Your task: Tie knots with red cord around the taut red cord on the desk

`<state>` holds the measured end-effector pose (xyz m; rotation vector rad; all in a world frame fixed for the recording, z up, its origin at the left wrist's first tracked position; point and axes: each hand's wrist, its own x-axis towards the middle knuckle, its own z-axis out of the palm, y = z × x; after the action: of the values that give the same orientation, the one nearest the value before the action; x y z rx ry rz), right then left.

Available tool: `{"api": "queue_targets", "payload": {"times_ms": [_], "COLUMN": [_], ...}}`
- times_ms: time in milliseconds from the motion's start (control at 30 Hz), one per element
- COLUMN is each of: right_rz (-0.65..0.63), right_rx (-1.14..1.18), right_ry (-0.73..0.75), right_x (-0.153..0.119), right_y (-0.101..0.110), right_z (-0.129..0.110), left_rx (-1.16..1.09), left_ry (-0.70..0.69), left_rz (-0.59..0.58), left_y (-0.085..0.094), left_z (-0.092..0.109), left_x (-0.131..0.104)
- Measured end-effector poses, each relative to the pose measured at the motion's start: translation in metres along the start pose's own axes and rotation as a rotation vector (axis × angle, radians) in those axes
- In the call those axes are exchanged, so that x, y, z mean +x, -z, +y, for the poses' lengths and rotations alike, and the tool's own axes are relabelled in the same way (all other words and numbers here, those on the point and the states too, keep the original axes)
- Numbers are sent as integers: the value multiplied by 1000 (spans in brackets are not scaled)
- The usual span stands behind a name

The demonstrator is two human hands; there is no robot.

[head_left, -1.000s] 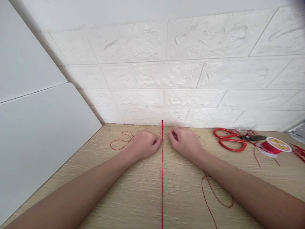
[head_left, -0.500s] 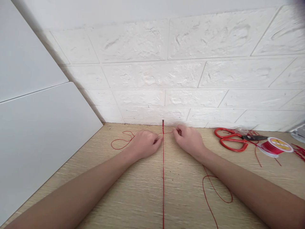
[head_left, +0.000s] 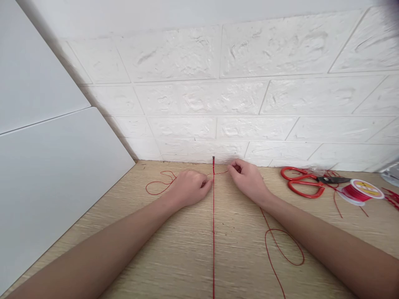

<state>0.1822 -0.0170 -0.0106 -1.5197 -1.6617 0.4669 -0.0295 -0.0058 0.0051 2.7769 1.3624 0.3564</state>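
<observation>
A red cord (head_left: 213, 232) runs straight down the table from a small dark nail (head_left: 213, 158) by the wall. Just below the nail, a short knotted red section (head_left: 213, 167) wraps the cord. My left hand (head_left: 191, 186) is closed left of the cord, pinching a thin red strand that comes off the knots; its loose end loops out beyond the hand. On the other side, my right hand (head_left: 245, 176) pinches the strand (head_left: 222, 172) leading right from the knots. More of that strand trails in a loop (head_left: 285, 245) beneath the right forearm.
Red-handled scissors (head_left: 304, 182) lie at the right, their blades against a spool of red cord (head_left: 358, 192). Braided red pieces (head_left: 391, 197) and clear plastic sit near the right edge. A white brick-patterned wall (head_left: 187, 97) closes off the back, a white panel (head_left: 56, 174) the left.
My right hand has shifted slightly up and its fingers have opened a little around the strand. My left hand stays almost still.
</observation>
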Motion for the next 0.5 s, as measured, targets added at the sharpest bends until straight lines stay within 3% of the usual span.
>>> {"api": "queue_targets", "payload": {"times_ms": [200, 400, 500], "right_rz": [44, 93, 30], "right_rx": [79, 192, 196], "right_ry": [-34, 25, -43], "right_x": [2, 1, 0], "right_y": [-1, -1, 0], "right_z": [3, 4, 3], "left_rx": [8, 12, 2], "left_ry": [6, 3, -1], "left_rz": [-7, -9, -4], "left_y": [1, 0, -1], "left_z": [1, -1, -1], "left_x": [0, 1, 1]}}
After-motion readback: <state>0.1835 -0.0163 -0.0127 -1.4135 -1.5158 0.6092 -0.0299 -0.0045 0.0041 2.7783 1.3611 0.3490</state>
